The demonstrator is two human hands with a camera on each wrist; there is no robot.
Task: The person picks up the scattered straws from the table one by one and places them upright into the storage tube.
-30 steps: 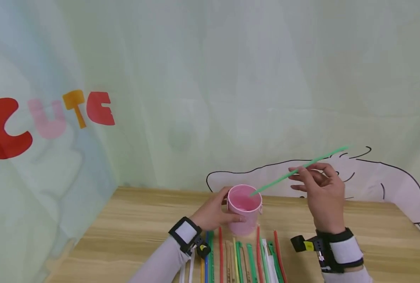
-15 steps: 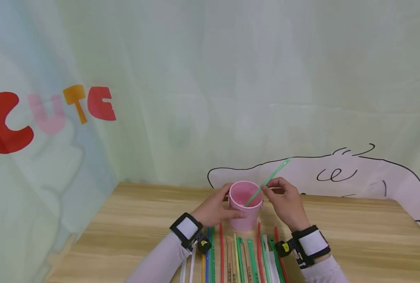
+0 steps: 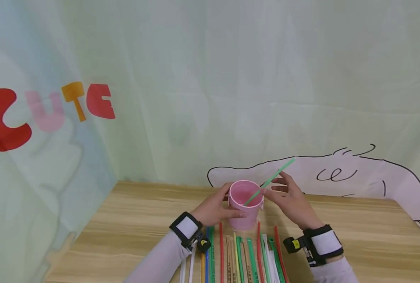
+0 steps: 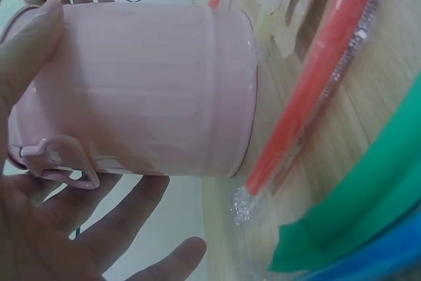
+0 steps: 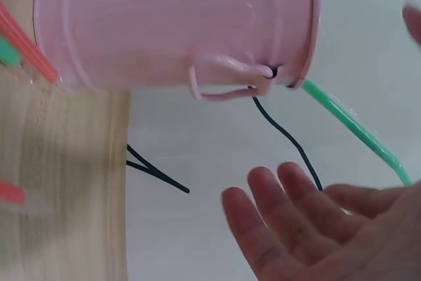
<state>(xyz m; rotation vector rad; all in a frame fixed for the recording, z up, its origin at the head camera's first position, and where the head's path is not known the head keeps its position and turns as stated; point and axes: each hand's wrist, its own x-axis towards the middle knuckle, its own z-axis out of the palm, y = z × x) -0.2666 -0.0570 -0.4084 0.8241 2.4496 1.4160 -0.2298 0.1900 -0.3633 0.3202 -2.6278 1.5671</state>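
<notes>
My left hand point(image 3: 213, 208) grips a small pink bucket point(image 3: 244, 223) from its left side, thumb across the front and fingers behind. In the left wrist view, the bucket's pink wire handle point(image 4: 62, 156) hangs beside the fingers. A long green straw in a clear wrapper point(image 3: 282, 169) leans inside the bucket, its upper part sticking out over the right rim. Beside that rim is my right hand point(image 3: 294, 204). In the right wrist view, its outstretched fingers point(image 5: 289, 228) stand apart from the straw, and the thumb shows only at the right edge.
In front of the bucket lies a row of wrapped straws: red point(image 3: 221, 251), blue point(image 3: 207, 259), green point(image 3: 252, 257), white point(image 3: 183, 271) and brown-paper ones point(image 3: 229, 259). They rest on a wood-grain table point(image 3: 135, 220). Behind it hangs a printed curtain point(image 3: 231, 98).
My right hand has come left and down, bringing the green straw into the bucket, then loosened its fingers and drawn slightly away. The left hand has stayed on the bucket.
</notes>
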